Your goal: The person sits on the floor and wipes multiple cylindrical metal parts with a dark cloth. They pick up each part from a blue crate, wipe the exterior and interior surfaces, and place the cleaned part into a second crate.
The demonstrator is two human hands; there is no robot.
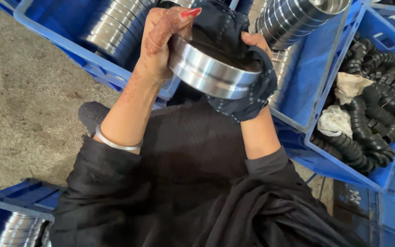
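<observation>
Left hand (163,43) clamps rim of polished steel ring (211,68), raised above lap, in front of blue crates (318,87); right hand (252,55) grips dark cloth (241,98) pressed against ring's far side. Step seems to be wiping ring; next likely calls for turning it to reach unwiped face

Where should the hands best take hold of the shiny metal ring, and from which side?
Probably by the smooth outer wall of the metal ring, from opposite sides. It is a wide, shallow, round band tilted toward the camera, so its rim gives two facing surfaces. The left hand already clasps the left rim from above; the right hand, wrapped in a dark cloth, meets the right side.
</observation>
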